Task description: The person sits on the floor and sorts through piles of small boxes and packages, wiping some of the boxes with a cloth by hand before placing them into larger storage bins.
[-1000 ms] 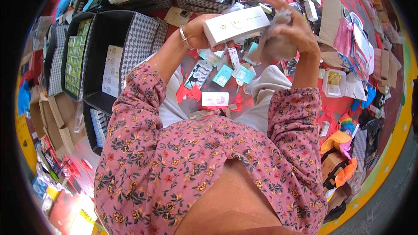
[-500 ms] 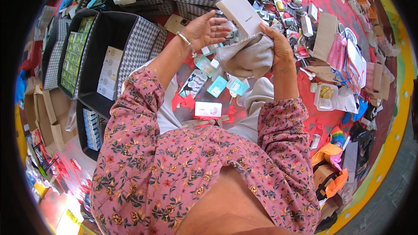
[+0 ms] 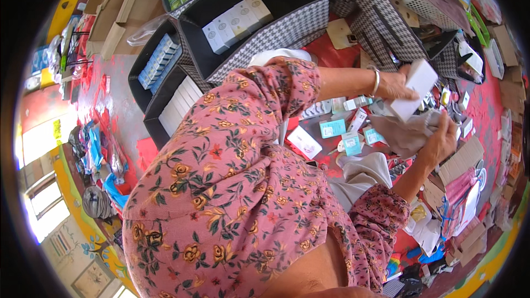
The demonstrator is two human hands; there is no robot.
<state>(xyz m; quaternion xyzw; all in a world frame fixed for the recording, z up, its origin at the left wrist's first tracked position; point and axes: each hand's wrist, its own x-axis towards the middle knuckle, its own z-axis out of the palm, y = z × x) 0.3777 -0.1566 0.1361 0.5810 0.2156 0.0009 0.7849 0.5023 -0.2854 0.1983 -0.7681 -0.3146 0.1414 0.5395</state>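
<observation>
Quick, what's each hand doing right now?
Left hand: closed around a white box.
Right hand: closed on a grey cloth.

The box [image 3: 420,84] looks smooth card, the cloth [image 3: 403,133] matt, the bangle [image 3: 376,84] shiny metal.

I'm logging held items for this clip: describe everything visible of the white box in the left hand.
The white box is long and rectangular, with flat faces and straight edges, and looks like smooth card. I can make out no opening in it, though fingers cover part. It slants, upper end toward the picture's right. The left hand grips it from the left. Its lower end is by the grey cloth; whether they touch is unclear.
</observation>
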